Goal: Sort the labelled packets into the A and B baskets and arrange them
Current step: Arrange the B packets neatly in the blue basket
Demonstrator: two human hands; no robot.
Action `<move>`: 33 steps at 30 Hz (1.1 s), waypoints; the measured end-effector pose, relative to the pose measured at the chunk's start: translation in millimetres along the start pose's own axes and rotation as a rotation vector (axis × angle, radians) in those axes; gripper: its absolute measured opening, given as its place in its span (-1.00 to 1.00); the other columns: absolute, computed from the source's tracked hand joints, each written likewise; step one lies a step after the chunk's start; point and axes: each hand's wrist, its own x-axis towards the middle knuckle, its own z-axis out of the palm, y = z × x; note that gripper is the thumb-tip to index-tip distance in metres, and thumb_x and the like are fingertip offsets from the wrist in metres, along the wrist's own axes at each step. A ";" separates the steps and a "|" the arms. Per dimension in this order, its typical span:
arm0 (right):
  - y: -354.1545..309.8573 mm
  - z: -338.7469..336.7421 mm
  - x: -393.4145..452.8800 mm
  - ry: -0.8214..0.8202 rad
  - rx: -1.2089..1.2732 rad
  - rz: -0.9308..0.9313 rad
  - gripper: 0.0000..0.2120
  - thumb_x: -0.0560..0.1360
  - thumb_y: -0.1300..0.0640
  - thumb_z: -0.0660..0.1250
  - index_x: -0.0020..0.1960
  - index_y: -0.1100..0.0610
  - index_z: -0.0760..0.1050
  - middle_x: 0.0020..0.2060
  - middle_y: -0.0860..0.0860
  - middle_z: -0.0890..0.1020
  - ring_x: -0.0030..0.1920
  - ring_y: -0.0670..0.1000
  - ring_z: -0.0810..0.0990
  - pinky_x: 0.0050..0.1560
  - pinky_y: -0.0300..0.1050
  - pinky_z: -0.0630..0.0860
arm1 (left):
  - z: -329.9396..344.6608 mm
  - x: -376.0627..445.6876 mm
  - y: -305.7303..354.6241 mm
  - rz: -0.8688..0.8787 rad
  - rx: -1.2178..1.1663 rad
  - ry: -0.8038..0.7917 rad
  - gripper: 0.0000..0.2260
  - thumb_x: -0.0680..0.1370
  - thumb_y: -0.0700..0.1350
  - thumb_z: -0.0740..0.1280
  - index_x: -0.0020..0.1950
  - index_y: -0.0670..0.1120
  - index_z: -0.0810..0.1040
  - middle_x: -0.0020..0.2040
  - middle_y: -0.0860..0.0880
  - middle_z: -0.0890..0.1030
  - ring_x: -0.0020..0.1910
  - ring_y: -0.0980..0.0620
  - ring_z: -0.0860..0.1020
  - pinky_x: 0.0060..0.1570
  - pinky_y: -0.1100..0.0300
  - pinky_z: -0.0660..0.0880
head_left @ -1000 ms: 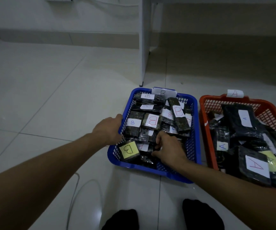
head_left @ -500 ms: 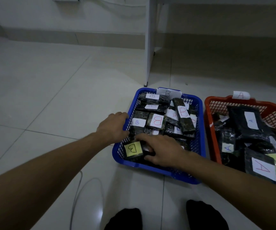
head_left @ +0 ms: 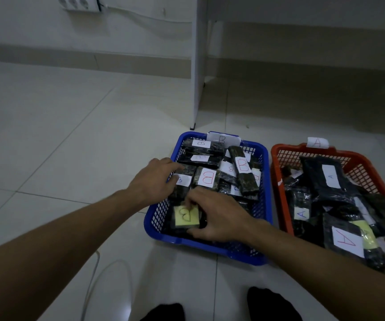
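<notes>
A blue basket tagged B stands on the tiled floor, filled with dark packets carrying B labels. To its right, a red basket tagged A holds dark packets with A labels. My left hand reaches over the blue basket's left rim, its fingers lying on a packet with a small B label. My right hand is inside the basket's near end, thumb and fingers pinching the packet with the yellow B label.
A white table leg stands just behind the blue basket. A white cable loops on the floor near my left arm, and a power strip hangs on the far wall. My dark-socked feet show at the bottom edge.
My left hand left the basket's rim and moved onto the packets. My right hand slid left from the basket's middle to the yellow-labelled packet and took hold of it.
</notes>
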 end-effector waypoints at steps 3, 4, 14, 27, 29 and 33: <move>13.6 -21.1 -23.8 0.101 0.083 0.039 -0.58 0.33 -0.16 0.44 0.05 -0.09 0.32 0.06 -0.16 0.42 0.00 -0.09 0.46 -0.12 -0.02 0.55 | 0.0 4.4 3.7 0.044 0.044 -0.045 -0.67 0.63 -0.10 0.21 0.40 0.04 0.44 0.32 -0.03 0.50 0.24 -0.07 0.39 0.24 -0.07 0.39; 19.4 -27.7 -31.5 0.138 0.075 0.068 -0.58 0.33 -0.17 0.43 0.06 -0.10 0.33 0.07 -0.16 0.43 0.02 -0.10 0.47 -0.11 -0.04 0.55 | 0.8 5.8 5.5 0.065 0.068 -0.073 -0.65 0.63 -0.10 0.21 0.41 0.05 0.43 0.34 -0.02 0.49 0.25 -0.07 0.37 0.25 -0.07 0.38; 47.4 -26.9 -36.2 0.074 -0.096 0.396 -0.58 0.37 -0.04 0.51 0.12 -0.03 0.40 0.09 -0.06 0.49 0.10 -0.02 0.49 0.09 -0.10 0.51 | 17.1 17.5 36.2 0.304 0.469 -0.283 -0.50 0.65 0.02 0.13 0.58 0.09 0.09 0.60 0.03 0.06 0.50 -0.05 0.11 0.42 -0.06 0.19; 58.0 -30.7 -36.5 0.244 -0.125 0.460 -0.65 0.55 -0.20 0.29 0.23 -0.02 0.47 0.20 -0.05 0.50 0.22 -0.02 0.44 0.21 -0.04 0.49 | 17.7 20.8 42.5 0.292 0.476 -0.203 -0.47 0.60 0.09 0.19 0.55 0.06 0.14 0.55 0.02 0.15 0.47 -0.03 0.15 0.40 -0.01 0.20; 67.0 -41.9 -30.9 0.235 -0.218 0.585 -0.58 0.55 -0.14 0.30 0.34 0.02 0.38 0.27 0.04 0.49 0.29 0.08 0.42 0.23 0.07 0.51 | 16.1 22.1 42.7 0.295 0.448 -0.181 -0.43 0.59 0.12 0.21 0.55 0.05 0.13 0.55 0.02 0.16 0.47 -0.02 0.15 0.39 0.00 0.22; 73.3 -49.1 -14.4 0.109 -0.312 0.721 -0.43 0.55 -0.16 0.31 0.43 0.09 0.26 0.19 0.09 0.54 0.20 0.13 0.52 0.06 0.07 0.57 | 18.9 21.8 42.4 0.304 0.426 -0.174 -0.42 0.58 0.17 0.22 0.55 0.05 0.15 0.52 0.02 0.20 0.47 -0.01 0.15 0.38 0.01 0.21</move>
